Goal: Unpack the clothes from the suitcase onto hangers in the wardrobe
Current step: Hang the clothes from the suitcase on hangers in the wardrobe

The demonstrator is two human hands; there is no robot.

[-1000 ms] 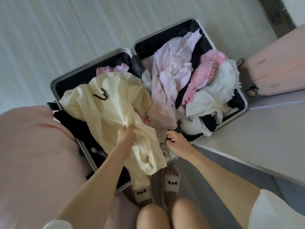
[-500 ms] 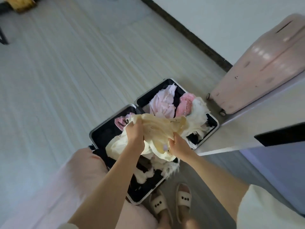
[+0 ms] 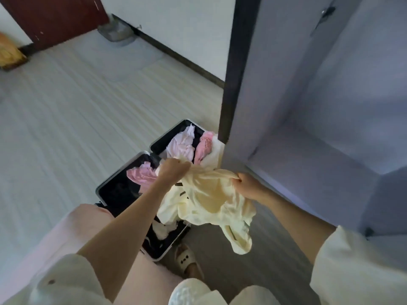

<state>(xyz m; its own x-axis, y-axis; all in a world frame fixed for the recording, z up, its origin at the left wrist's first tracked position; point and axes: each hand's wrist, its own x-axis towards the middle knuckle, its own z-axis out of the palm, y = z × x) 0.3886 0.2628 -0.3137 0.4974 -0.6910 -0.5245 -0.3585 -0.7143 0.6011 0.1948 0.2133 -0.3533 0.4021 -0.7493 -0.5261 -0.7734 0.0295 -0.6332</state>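
A pale yellow garment (image 3: 211, 201) hangs in the air over the near half of the open black suitcase (image 3: 114, 190). My left hand (image 3: 172, 169) grips its upper left edge and my right hand (image 3: 244, 183) grips its upper right edge, so the cloth spreads between them and droops below. Pink clothes (image 3: 141, 175) and white and pink clothes (image 3: 187, 146) still lie in the suitcase. The open wardrobe (image 3: 308, 133) stands to the right, its lilac inside bare in view. No hanger shows.
The wardrobe's dark side panel (image 3: 233, 69) rises just right of the suitcase. A pink surface (image 3: 72, 234) lies at my left. A dark red door (image 3: 52, 16) and a grey basin (image 3: 116, 31) are far back. My slippered foot (image 3: 187, 258) stands by the suitcase.
I have straightened up and the view has swung right toward the wardrobe. The yellow garment has come up out of the suitcase, with both hands now gripping its top edge. The pink suitcase has left the view.
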